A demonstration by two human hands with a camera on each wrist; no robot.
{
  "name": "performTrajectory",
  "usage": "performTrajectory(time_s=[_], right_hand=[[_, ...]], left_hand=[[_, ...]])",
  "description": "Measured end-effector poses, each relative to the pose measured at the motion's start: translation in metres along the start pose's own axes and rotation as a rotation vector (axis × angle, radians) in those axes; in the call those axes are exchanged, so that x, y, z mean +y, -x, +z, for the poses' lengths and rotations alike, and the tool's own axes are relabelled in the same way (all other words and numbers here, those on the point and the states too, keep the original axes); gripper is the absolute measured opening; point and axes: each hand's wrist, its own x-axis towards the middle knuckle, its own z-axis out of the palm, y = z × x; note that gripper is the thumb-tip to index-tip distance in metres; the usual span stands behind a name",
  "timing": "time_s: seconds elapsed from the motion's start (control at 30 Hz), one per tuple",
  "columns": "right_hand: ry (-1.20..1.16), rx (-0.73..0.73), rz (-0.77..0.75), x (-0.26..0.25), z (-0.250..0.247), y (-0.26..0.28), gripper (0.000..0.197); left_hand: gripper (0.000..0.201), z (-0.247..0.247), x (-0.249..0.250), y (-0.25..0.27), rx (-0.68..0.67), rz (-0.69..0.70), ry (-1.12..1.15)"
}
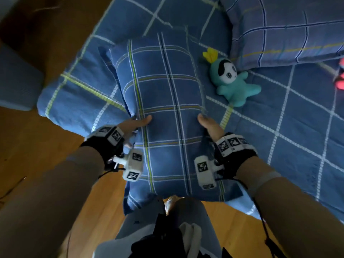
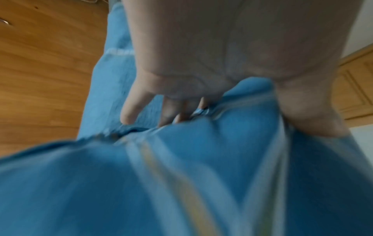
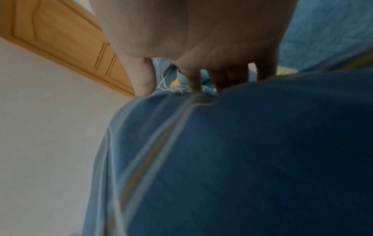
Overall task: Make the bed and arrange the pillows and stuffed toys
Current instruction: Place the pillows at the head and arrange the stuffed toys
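A blue plaid pillow (image 1: pixel 167 101) lies lengthwise over the near corner of the bed, its near end overhanging toward my legs. My left hand (image 1: pixel 136 123) grips its left side, thumb on top and fingers tucked under the edge. My right hand (image 1: pixel 208 124) grips the right side the same way. In the left wrist view my left hand (image 2: pixel 181 99) curls into the pillow (image 2: pixel 181 183). The right wrist view has my right hand (image 3: pixel 201 68) curled over the pillow (image 3: pixel 252 151). A teal stuffed toy (image 1: pixel 233 81) with a white face and yellow crest lies on the bedcover, right of the pillow.
A blue checked bedcover (image 1: pixel 288 131) covers the bed. A second plaid pillow (image 1: pixel 284 28) lies at the far right. Something pink-red (image 1: pixel 340 75) shows at the right edge. Wooden floor (image 1: pixel 46 155) runs left of and below the bed corner. A blue padded object (image 1: pixel 16 81) sits at the left.
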Motion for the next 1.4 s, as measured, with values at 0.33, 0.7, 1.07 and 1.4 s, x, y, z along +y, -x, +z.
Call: performTrajectory(time_s=[0.33,0.7,1.07,1.4], right_hand=[[0.109,-0.035,0.066,-0.033,0.025,-0.053,0.057],[0.277,-0.078,0.11,-0.045,0.023,-0.097,0.047],[0.575,-0.108,-0.134,-0.112,0.041,-0.144,0.089],[0.793,-0.142,0.027,-0.093,0.045,-0.21,0.085]], left_hand=[[0.007,-0.013,0.041,-0.057,-0.039,0.065,0.148],[0.07,-0.039,0.077,-0.107,-0.122,0.166,0.02],[0.104,-0.066,0.144,-0.166,0.051,0.384,-0.677],[0.087,-0.054,0.127,-0.222,0.035,0.372,-0.776]])
